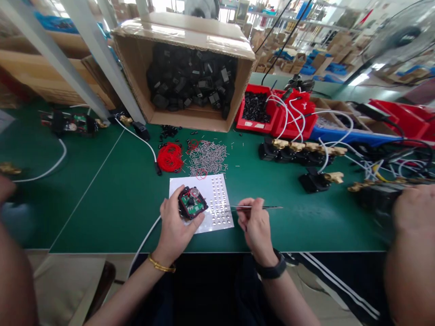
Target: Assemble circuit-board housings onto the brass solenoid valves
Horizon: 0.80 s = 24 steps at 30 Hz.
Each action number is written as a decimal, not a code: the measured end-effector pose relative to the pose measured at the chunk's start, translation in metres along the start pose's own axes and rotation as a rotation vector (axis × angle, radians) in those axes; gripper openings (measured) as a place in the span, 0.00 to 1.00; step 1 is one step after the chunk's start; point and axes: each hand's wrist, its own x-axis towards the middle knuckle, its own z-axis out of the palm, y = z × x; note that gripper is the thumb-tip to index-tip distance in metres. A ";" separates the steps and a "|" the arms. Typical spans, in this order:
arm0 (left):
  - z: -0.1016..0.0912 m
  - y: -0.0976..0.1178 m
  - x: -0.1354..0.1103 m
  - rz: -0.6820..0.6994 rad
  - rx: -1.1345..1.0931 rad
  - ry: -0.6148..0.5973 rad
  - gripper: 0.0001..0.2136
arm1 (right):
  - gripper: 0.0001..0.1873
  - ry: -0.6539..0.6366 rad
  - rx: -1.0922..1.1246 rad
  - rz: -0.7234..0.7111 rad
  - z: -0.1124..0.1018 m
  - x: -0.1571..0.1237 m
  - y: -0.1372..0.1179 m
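Note:
My left hand (175,226) is closed round a small black housing (192,203) with a green circuit board and a round part inside, held over a white sheet (220,199) dotted with small clear pieces. My right hand (254,224) pinches thin metal tweezers (256,207) whose tip points right, away from the housing. A gold bracelet sits on my left wrist and a black watch on my right.
Red rubber rings (170,157) and several small metal pins (207,156) lie behind the sheet. A tipped cardboard box (185,68) holds black parts. Red bins (272,111), brass fittings (306,147) with white tubes stand right. Other people's hands show at far left (5,188) and far right (413,210).

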 end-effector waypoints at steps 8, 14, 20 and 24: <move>-0.005 -0.006 0.029 -0.225 -0.256 -0.200 0.26 | 0.16 -0.062 0.012 0.070 0.024 0.012 0.013; -0.040 0.008 0.041 0.099 -0.126 -0.679 0.21 | 0.14 0.036 -0.106 0.040 0.026 0.011 0.023; -0.023 0.005 0.051 0.199 -0.118 -0.923 0.22 | 0.14 0.049 -0.200 0.018 0.027 0.010 0.024; -0.023 0.005 0.055 0.204 -0.074 -0.949 0.29 | 0.14 0.043 -0.241 -0.012 0.026 0.010 0.026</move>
